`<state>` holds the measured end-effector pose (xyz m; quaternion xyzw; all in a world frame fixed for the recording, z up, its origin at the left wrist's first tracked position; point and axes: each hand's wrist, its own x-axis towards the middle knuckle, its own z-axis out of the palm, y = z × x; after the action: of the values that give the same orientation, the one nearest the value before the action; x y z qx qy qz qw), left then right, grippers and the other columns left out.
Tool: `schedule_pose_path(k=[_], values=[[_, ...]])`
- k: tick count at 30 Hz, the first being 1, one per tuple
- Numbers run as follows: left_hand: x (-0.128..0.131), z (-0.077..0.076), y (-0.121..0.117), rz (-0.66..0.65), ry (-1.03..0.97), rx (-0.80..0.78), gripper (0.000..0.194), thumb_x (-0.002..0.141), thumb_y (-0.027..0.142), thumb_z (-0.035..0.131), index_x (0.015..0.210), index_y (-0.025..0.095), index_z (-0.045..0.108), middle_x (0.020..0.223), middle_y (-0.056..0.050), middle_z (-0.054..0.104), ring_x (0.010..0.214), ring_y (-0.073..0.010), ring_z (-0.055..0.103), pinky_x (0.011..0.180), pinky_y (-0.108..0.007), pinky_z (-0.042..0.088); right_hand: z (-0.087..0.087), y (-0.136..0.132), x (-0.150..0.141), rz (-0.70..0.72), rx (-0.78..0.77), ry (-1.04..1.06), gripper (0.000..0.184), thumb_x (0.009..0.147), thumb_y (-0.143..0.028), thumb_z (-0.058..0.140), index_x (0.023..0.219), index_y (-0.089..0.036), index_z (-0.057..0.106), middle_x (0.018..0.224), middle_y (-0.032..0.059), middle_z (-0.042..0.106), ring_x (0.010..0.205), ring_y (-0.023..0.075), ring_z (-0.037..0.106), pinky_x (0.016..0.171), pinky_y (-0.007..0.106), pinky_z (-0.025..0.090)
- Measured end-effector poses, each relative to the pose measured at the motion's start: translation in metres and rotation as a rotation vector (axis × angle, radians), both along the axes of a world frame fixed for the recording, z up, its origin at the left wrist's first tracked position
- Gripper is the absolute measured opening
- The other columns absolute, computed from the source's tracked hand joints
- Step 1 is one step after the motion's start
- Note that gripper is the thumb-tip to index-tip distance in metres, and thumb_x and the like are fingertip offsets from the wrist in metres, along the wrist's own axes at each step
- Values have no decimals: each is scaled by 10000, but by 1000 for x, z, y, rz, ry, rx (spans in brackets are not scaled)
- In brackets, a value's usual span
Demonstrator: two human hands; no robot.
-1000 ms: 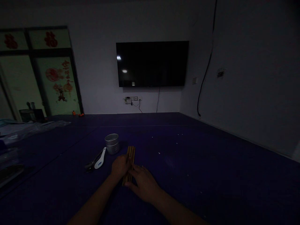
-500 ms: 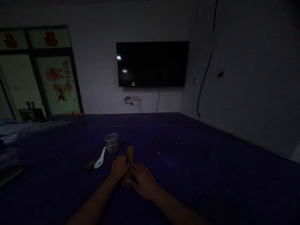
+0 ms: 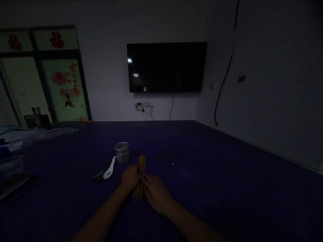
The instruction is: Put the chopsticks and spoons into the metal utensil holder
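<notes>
A bundle of several wooden chopsticks lies on the dark blue tabletop, pointing away from me. My left hand is closed over the middle of the chopsticks from the left, its fingertips partly hidden. On the right side, my right hand lies low with its fingers stretched out, their tips against the edge of the bundle. Beyond my left hand stands a silver metal cup. Left of the cup, a white ceramic spoon rests beside a dark, shiny metal utensil whose exact kind is unclear.
Small white scraps dot the blue table. Clear plastic wrapping and a dark knife holder are at the far left. A television hangs on the wall, with a cable to its right.
My right thumb has drawn back off the near part of the chopsticks to their right side. My left hand stays on the bundle. The view has shifted slightly.
</notes>
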<state>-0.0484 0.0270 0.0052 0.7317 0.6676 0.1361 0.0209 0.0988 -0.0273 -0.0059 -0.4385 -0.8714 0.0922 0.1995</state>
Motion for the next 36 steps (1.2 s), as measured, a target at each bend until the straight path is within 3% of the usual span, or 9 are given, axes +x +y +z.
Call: schedule_pose_path(k=[11, 15, 19, 22, 36], values=[[-2, 0, 1, -19, 7, 7, 356, 918, 372, 332, 1051, 180, 601, 1054, -101, 662, 984, -202, 610, 768, -267, 435, 2, -4, -2, 35, 3, -13, 456, 849, -191, 383, 1294, -183, 484, 1374, 117, 460, 1267, 247, 407, 1070, 475, 268], [-2, 1, 2, -33, 11, -8, 351, 916, 369, 332, 1059, 188, 597, 1053, -96, 662, 974, -197, 613, 760, -262, 436, 5, -6, 0, 56, 3, 1, 450, 863, -288, 419, 1305, -216, 465, 1381, 106, 452, 1262, 258, 409, 1059, 497, 263], [-2, 1, 2, -49, 4, 1, 354, 916, 372, 331, 1052, 186, 600, 1038, -99, 664, 961, -198, 618, 759, -263, 431, 7, -8, 2, 59, -17, -1, 626, 802, -502, 522, 1355, -229, 411, 1401, 120, 426, 1270, 293, 391, 1058, 511, 247], [-3, 1, 1, -57, 0, 14, 342, 917, 363, 333, 1027, 184, 602, 1031, -99, 665, 956, -198, 620, 746, -257, 424, 6, -7, 2, 63, -30, -5, 772, 735, -566, 584, 1390, -225, 360, 1422, 127, 395, 1282, 313, 371, 1063, 510, 235], [-2, 2, -1, -40, -4, 24, 330, 920, 345, 336, 1053, 181, 590, 1041, -92, 666, 934, -185, 624, 723, -252, 422, 5, -2, 4, 107, -7, -2, 668, 791, -528, 559, 1352, -198, 409, 1389, 130, 436, 1258, 299, 402, 1060, 469, 269]])
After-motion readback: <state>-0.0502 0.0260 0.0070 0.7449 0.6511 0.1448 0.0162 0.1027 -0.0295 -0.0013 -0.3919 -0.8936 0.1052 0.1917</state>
